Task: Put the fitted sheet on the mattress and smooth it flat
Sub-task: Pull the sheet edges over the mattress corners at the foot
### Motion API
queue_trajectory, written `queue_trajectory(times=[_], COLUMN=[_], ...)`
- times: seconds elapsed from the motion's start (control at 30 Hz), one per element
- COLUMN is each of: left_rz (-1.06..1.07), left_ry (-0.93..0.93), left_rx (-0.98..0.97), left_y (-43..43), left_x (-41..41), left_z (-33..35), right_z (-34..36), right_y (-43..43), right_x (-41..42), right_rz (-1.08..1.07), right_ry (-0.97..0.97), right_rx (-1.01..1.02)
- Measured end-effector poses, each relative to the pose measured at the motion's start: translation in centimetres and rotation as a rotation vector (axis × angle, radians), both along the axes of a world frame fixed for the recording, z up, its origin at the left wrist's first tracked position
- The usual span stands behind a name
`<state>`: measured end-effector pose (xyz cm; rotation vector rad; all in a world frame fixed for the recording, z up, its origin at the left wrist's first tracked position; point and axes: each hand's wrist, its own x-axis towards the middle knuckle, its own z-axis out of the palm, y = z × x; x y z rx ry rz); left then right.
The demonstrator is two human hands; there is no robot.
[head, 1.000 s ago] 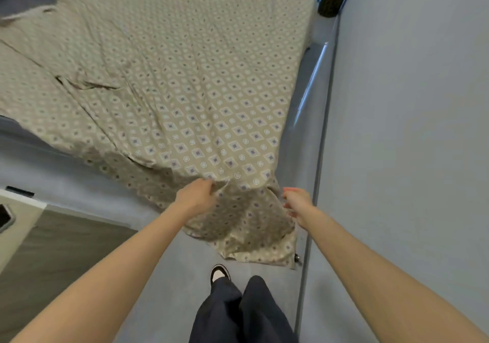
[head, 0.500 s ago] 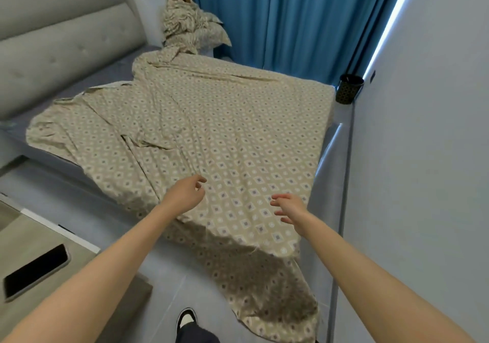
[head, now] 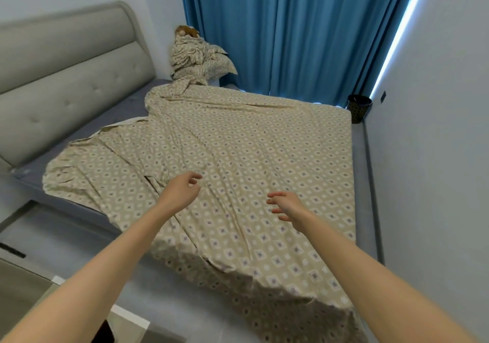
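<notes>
A beige patterned fitted sheet lies crumpled and askew over the grey mattress. One corner hangs down over the near foot end. Bare mattress shows along the headboard side and at the left edge. My left hand hovers above the sheet near its middle, fingers loosely curled, holding nothing. To its right, my right hand is also above the sheet with fingers spread and relaxed, empty.
A padded grey headboard stands at the left. Pillows in matching fabric are piled in the far corner by blue curtains. A dark bin sits by the right wall. A low table edge lies near my left arm.
Both hands let go of the sheet's hanging corner and rose over the sheet's middle. My view lifted from the floor to the whole bed.
</notes>
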<state>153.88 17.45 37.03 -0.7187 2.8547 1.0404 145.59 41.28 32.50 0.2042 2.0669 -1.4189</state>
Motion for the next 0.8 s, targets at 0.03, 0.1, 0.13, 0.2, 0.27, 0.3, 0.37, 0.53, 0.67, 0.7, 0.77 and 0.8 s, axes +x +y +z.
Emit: queue_trajectory(times=[0.03,0.1,0.13,0.2,0.27,0.3,0.37,0.53,0.67,0.7,0.77,0.8], left_rz=[0.003,0.008,0.009,0.038,0.058,0.064,0.096,0.178,0.247,0.262,0.286,0.300], left_ry=[0.005,0.015,0.016,0.008,0.008,0.004,0.006,-0.015,-0.035,-0.037,-0.038,-0.035], left_rx=[0.006,0.006,0.001,0.018,0.034,0.037,0.045,0.075,0.110,0.114,0.113,0.117], left_y=[-1.0,-3.3,-4.2,-6.3,-8.0,-9.0,-11.7,-18.0,-23.5,-24.9,-27.3,-28.5], left_x=[-0.3,-1.0,-1.4,-2.3,-3.2,-3.7,-5.2,-9.6,-13.2,-13.8,-15.0,-15.5], left_z=[0.2,0.3,0.2,0.1,-0.1,-0.2,-0.8,-1.5,-1.4,-1.2,-1.0,-1.0], right_z=[0.2,0.2,0.2,0.2,-0.1,-0.1,-0.4,-1.0,-0.7,-0.5,-0.1,0.1], right_y=[-1.4,-4.1,-5.2,-7.7,-9.7,-10.9,-13.9,-20.8,-26.9,-28.4,-31.0,-32.1], right_x=[-0.4,-1.3,-1.7,-2.6,-3.7,-4.3,-6.0,-11.3,-15.9,-17.0,-18.7,-19.3], right_rz=[0.005,0.014,0.021,0.039,0.057,0.072,0.109,0.183,0.266,0.281,0.306,0.321], right_ry=[-0.001,0.005,0.005,-0.009,-0.011,-0.008,-0.008,-0.012,-0.023,-0.019,-0.013,-0.011], right_rx=[0.000,-0.002,-0.006,-0.004,0.005,0.002,0.004,0.012,0.009,0.008,0.004,0.006])
